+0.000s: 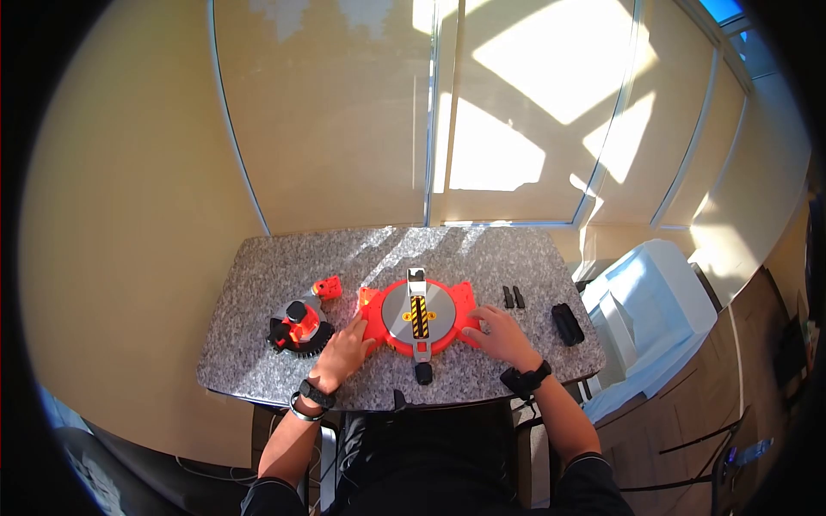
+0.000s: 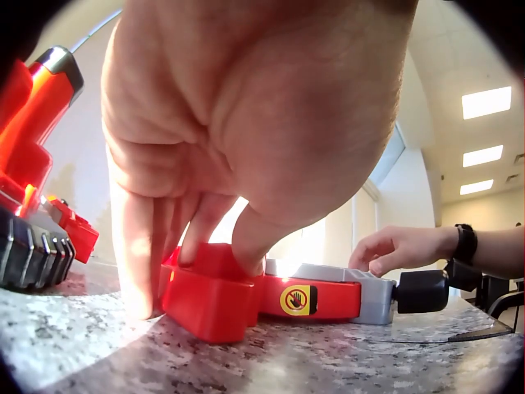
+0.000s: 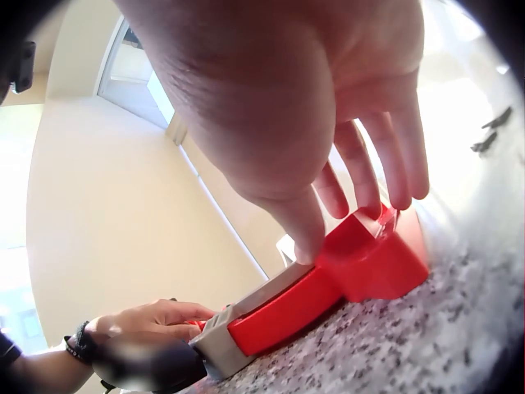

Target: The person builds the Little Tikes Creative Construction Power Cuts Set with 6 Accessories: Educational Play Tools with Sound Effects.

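A red round base with a grey disc (image 1: 396,311), a black-and-yellow striped strip and two side wings lies flat on the table. At its left wing, my left hand (image 1: 342,351) grips the red part; the left wrist view shows the thumb and fingers of this hand (image 2: 246,115) on different sides of the wing (image 2: 205,308). My right hand (image 1: 502,337) rests at the right wing. In the right wrist view, the thumb of this hand (image 3: 279,107) touches the base's edge, and its straight, spread fingers reach down to the wing (image 3: 381,271).
Left of the base stands a red, grey and black assembly (image 1: 301,323). Two small black pieces (image 1: 514,297) and a larger black piece (image 1: 567,325) lie to the right on the speckled table (image 1: 258,258). A light-blue covered object (image 1: 658,301) stands beyond the table's right edge.
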Tool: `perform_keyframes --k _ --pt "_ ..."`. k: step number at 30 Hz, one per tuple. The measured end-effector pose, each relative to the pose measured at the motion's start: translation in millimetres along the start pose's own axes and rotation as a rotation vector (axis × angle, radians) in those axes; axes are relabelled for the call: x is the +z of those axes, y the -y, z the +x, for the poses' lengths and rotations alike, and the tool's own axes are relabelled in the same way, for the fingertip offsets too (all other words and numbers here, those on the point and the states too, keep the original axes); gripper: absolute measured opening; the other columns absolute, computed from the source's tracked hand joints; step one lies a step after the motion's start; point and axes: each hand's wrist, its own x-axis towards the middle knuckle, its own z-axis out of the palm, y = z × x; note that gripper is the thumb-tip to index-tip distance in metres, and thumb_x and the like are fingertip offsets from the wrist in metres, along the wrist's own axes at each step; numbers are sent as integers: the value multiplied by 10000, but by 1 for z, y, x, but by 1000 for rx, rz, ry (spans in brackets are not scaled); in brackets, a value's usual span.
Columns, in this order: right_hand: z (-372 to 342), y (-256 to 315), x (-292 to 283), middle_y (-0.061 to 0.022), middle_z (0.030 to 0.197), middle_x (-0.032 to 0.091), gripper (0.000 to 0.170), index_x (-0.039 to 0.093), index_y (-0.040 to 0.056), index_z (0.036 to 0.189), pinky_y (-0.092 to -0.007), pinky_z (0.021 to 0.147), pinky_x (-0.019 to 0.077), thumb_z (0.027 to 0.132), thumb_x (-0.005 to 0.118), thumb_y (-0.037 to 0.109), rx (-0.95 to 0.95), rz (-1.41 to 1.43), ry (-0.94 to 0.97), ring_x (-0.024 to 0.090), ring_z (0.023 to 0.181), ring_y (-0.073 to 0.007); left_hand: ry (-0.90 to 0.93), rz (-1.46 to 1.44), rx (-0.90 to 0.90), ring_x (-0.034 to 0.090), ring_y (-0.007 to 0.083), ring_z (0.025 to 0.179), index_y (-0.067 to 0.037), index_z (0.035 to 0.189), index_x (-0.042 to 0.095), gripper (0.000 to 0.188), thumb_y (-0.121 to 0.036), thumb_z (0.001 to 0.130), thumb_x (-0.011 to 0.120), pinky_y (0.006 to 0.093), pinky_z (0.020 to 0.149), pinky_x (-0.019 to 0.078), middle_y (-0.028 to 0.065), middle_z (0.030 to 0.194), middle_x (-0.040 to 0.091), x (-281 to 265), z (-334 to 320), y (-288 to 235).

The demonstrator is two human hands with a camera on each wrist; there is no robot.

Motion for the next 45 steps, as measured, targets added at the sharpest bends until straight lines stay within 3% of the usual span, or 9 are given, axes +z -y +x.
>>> perform_keyframes --k 7,9,14,19,25,34,37,43,45 --pt "16 -61 -11 -154 976 707 245 705 24 1047 -407 836 551 884 744 204 99 54 -156 699 939 -327 24 28 -31 610 480 1162 38 1422 449 585 -273 969 649 516 937 543 265 1502 457 -4 -5 -8" --pt "20 -81 -17 -158 945 725 226 707 15 1054 -375 759 576 891 741 168 97 16 -215 726 857 -267 18 27 -20 608 474 1173 33 1436 441 593 -271 971 647 511 958 535 262 1508 454 -8 -7 -9" --pt "29 -114 -35 -163 895 735 270 706 9 1030 -381 746 574 831 779 176 250 -114 -230 729 828 -280 -26 54 65 577 448 1239 -8 1456 439 590 -301 982 632 498 1033 491 242 1526 447 -3 -9 -3" --pt "32 -138 -33 -160 882 738 325 707 13 1011 -406 750 574 763 808 198 319 -232 -257 729 818 -306 116 -28 -56 545 413 1295 -28 1473 432 570 -294 999 605 493 1048 477 243 1475 506 -12 -11 -12" --pt "34 -163 -19 -158 860 738 371 719 18 987 -405 758 575 698 839 216 361 -276 -207 728 831 -311 125 -40 -83 537 414 1305 -57 1510 381 587 -289 1012 586 511 1065 456 242 1452 530 -13 -13 -13" --pt "37 -169 -14 -176 890 745 376 719 2 983 -403 789 580 674 835 181 422 -265 -184 733 856 -319 137 -40 -54 547 445 1279 -58 1536 322 633 -254 999 594 521 1041 476 252 1444 533 -8 -15 -9" --pt "39 -177 -13 -176 868 743 342 720 -5 970 -400 765 577 677 814 146 435 -306 -181 736 846 -321 149 -21 -10 577 464 1233 -23 1539 309 639 -243 998 568 525 1008 506 271 1510 454 -7 -15 -5" --pt "40 -179 -19 -191 799 736 238 734 -16 919 -400 706 562 703 751 81 472 -138 -191 734 773 -325 152 -21 4 585 465 1216 -8 1535 313 643 -235 993 575 516 1004 512 279 1509 451 -6 -14 -4" --pt "41 -166 -26 -198 796 734 216 741 -2 926 -406 698 560 719 738 60 343 -197 -260 731 751 -325 145 -19 14 587 467 1212 -9 1537 311 647 -239 993 575 516 1003 512 280 1509 450 -5 -14 -3"
